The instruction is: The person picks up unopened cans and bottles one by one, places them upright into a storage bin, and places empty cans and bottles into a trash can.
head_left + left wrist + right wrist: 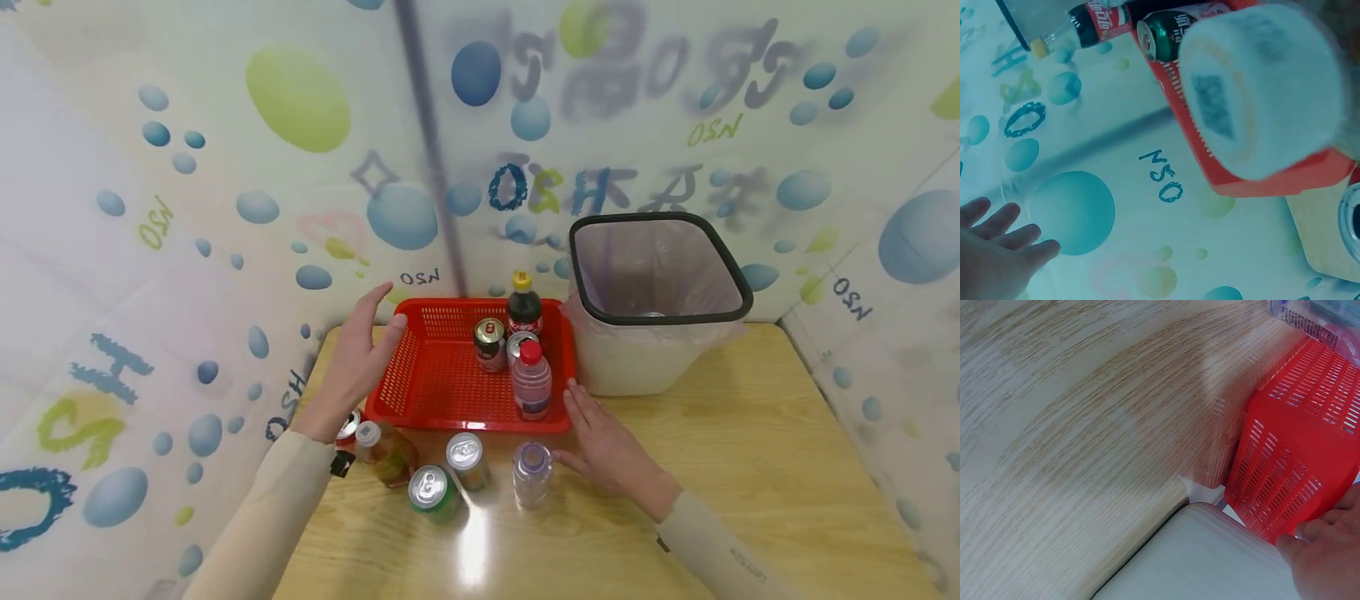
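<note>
My left hand (348, 367) is raised at the left end of a red plastic basket (442, 375), fingers spread, holding nothing; the left wrist view shows its fingers (1007, 231) before the wall. My right hand (611, 442) has fingers extended at the basket's front right corner. In the right wrist view its fingertips (1291, 547) touch the basket's perforated side (1279, 481). Inside the basket's right half stand a yellow-capped cola bottle (524, 308), a gold-topped can (491, 354), a silver-topped can (517, 342) and a red-capped pink bottle (532, 387).
Before the basket stand a clear bottle (532, 479), a silver-topped can (468, 467), a green can (435, 492), a white-capped amber bottle (390, 458) and a red can (348, 429). A lined bin (622, 358) stands behind right on the wooden table (750, 467), against the patterned wall (450, 150).
</note>
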The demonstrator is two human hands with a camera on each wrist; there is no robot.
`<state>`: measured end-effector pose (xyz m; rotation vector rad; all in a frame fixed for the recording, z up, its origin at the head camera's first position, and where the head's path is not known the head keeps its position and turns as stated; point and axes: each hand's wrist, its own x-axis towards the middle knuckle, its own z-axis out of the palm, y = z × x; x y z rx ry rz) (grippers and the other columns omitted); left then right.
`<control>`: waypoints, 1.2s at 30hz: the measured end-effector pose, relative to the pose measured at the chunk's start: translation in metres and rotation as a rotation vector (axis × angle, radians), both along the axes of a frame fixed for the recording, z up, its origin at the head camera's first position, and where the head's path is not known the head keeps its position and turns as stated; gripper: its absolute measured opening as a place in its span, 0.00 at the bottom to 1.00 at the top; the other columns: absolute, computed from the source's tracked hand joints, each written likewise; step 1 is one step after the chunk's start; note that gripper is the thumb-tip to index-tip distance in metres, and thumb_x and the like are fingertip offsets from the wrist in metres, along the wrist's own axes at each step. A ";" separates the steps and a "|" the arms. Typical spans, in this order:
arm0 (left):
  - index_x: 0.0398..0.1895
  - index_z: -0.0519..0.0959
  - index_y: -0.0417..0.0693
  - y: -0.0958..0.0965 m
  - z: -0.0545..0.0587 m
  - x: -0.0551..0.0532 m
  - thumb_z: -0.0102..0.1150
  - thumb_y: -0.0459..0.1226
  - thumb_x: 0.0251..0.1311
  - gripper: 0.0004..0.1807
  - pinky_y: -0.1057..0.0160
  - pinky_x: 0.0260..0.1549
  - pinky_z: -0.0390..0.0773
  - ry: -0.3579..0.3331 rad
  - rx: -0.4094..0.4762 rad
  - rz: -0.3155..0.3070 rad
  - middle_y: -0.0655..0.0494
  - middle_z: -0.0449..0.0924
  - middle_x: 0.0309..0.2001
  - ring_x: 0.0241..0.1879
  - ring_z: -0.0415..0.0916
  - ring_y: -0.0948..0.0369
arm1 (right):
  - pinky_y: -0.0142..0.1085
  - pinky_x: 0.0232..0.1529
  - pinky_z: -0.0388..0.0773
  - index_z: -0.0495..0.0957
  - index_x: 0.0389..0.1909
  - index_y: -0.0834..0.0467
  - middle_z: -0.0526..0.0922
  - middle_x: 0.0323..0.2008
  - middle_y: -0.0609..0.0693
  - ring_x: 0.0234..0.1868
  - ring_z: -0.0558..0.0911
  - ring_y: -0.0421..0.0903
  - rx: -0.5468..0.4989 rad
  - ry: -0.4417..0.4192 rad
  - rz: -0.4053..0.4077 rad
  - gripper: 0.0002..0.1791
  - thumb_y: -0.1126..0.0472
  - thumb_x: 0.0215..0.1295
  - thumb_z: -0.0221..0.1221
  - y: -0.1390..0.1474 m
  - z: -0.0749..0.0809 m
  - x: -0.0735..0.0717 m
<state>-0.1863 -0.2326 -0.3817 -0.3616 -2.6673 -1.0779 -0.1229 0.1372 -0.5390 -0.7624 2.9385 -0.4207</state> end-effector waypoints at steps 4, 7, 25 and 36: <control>0.80 0.61 0.53 -0.009 -0.005 0.008 0.40 0.60 0.78 0.35 0.34 0.70 0.62 0.069 0.052 0.015 0.47 0.64 0.77 0.73 0.63 0.44 | 0.54 0.76 0.56 0.50 0.81 0.68 0.46 0.82 0.63 0.81 0.50 0.61 0.002 -0.003 -0.003 0.58 0.38 0.65 0.67 0.000 -0.001 0.000; 0.79 0.63 0.50 -0.015 -0.010 0.014 0.39 0.57 0.79 0.34 0.34 0.70 0.61 0.114 0.106 0.017 0.47 0.66 0.75 0.74 0.63 0.45 | 0.54 0.76 0.56 0.50 0.81 0.68 0.47 0.82 0.63 0.81 0.50 0.61 -0.005 0.001 -0.002 0.58 0.38 0.64 0.68 0.001 -0.001 0.000; 0.68 0.72 0.34 -0.043 -0.082 0.062 0.38 0.40 0.79 0.25 0.65 0.66 0.68 0.391 0.421 0.115 0.38 0.74 0.66 0.67 0.69 0.57 | 0.54 0.75 0.58 0.52 0.80 0.68 0.48 0.82 0.64 0.81 0.52 0.62 -0.013 0.023 0.012 0.57 0.39 0.64 0.68 0.001 0.000 0.000; 0.76 0.62 0.35 -0.038 -0.125 0.081 0.61 0.42 0.67 0.38 0.65 0.73 0.59 0.335 0.510 0.109 0.38 0.63 0.72 0.74 0.61 0.55 | 0.54 0.75 0.58 0.51 0.80 0.69 0.47 0.82 0.64 0.81 0.51 0.62 -0.014 0.016 0.007 0.58 0.39 0.64 0.68 0.000 -0.002 0.000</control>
